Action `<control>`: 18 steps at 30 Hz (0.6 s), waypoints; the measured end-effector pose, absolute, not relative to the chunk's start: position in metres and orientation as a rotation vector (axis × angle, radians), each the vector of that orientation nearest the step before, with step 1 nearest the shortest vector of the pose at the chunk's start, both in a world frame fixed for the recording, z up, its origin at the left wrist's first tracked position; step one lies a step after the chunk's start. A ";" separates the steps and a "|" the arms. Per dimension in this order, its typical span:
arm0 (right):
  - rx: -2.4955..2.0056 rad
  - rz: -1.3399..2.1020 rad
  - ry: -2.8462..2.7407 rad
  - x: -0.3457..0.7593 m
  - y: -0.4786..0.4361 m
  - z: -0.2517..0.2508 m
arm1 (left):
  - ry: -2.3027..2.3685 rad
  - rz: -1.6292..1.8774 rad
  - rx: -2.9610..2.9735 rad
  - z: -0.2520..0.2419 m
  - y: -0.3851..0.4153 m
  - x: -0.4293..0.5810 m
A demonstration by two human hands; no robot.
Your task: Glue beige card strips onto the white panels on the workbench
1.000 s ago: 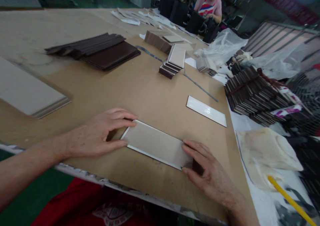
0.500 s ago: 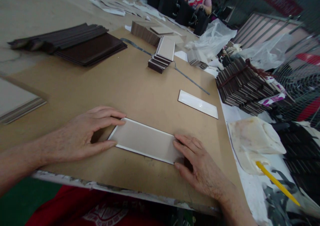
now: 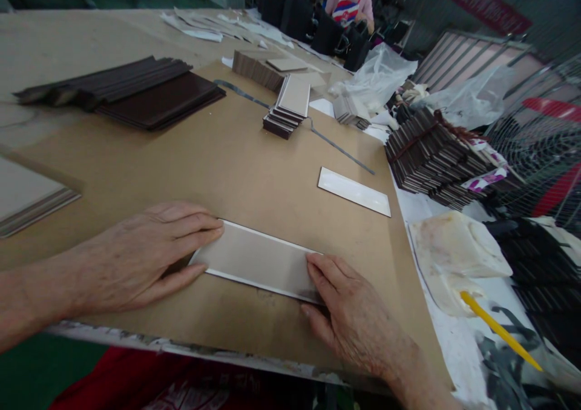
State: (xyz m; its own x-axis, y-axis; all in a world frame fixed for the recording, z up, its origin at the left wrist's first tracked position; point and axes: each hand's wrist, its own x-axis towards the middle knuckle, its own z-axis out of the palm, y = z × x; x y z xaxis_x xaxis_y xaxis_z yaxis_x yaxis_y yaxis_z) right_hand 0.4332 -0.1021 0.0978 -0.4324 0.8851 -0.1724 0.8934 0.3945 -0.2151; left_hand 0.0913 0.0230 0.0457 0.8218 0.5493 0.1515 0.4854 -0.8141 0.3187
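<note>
A flat rectangular board, beige-grey with thin white borders, lies on the brown table sheet in front of me. My left hand holds its left end, fingers at the far corner and thumb at the near edge. At the right end, my right hand has its fingertips on the board, with the thumb low beside the near edge. The board's ends are partly hidden by my hands. A similar strip with a glossy white face lies apart, beyond my right hand.
Farther off stand a stack of narrow boards and dark brown sheets. Pale boards lie at left. Bundled dark boards, a whitish container and a yellow stick are at right. Another person is at the back.
My right thumb has come off the board's near edge a little, and the right fingers have shifted along the far edge. The left hand stays at its end. The view has tilted slightly.
</note>
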 end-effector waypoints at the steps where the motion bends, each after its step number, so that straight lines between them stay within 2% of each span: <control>1: 1.651 -0.409 2.602 0.430 -0.102 0.098 | 0.778 0.313 2.769 0.047 0.022 0.093; 9: 1.690 -0.219 2.576 0.418 -0.108 0.082 | 0.759 0.283 2.988 0.041 0.010 0.100; 18: 1.671 -0.098 2.557 0.484 -0.131 0.079 | 0.763 0.353 2.980 0.026 0.014 0.086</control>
